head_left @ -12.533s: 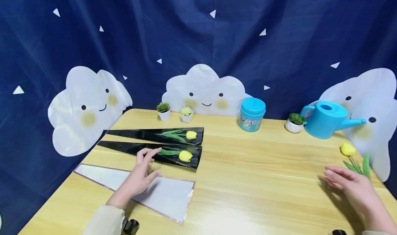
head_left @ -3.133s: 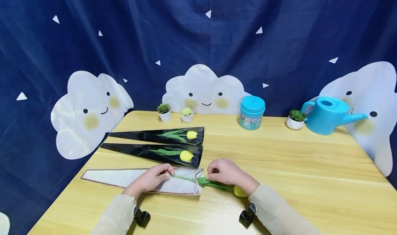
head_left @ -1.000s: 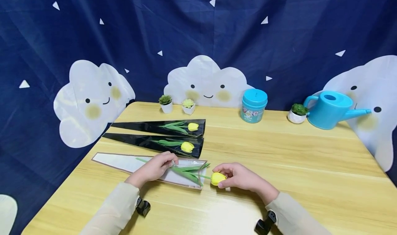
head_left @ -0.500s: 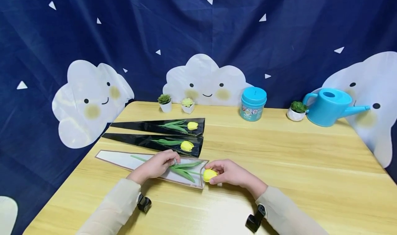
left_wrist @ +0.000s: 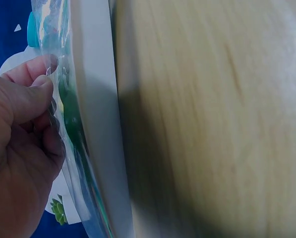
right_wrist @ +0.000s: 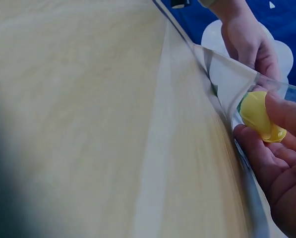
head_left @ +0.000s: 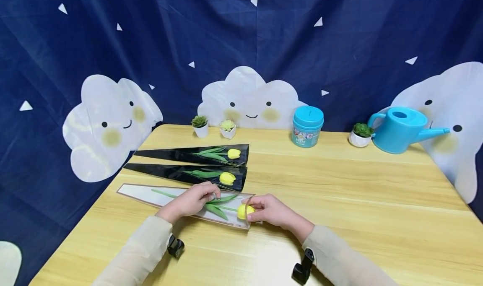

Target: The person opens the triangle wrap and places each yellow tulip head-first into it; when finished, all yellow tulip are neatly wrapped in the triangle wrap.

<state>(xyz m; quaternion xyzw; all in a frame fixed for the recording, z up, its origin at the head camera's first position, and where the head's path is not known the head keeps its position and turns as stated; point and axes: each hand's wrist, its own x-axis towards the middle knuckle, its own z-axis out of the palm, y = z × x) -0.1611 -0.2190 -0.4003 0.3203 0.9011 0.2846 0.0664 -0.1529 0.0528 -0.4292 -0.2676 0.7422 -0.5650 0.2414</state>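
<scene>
A white flower sleeve (head_left: pixel 137 192) with a brown border and a clear front lies across the front left of the table. Inside it is a yellow tulip (head_left: pixel 241 211), its green stem pointing left and its bloom at the wide right-hand mouth. My left hand (head_left: pixel 191 200) pinches the clear film (left_wrist: pixel 63 47) and lifts it off the white backing, as the left wrist view shows. With thumb and fingers, my right hand (head_left: pixel 272 211) holds the bloom (right_wrist: pixel 255 112) at the mouth. Part of the stem is hidden behind my left hand.
Two black sleeves, a nearer one (head_left: pixel 158 172) and a farther one (head_left: pixel 170 152), each hold a yellow tulip just behind. Along the back edge stand small potted succulents (head_left: pixel 201 130), a blue lidded tub (head_left: pixel 306 136) and a blue watering can (head_left: pixel 396 133).
Long ago the tulip lay at the far right; my right hand has since brought it over. Over the last second it has slid left, bloom into the mouth, while my left hand keeps holding the film.
</scene>
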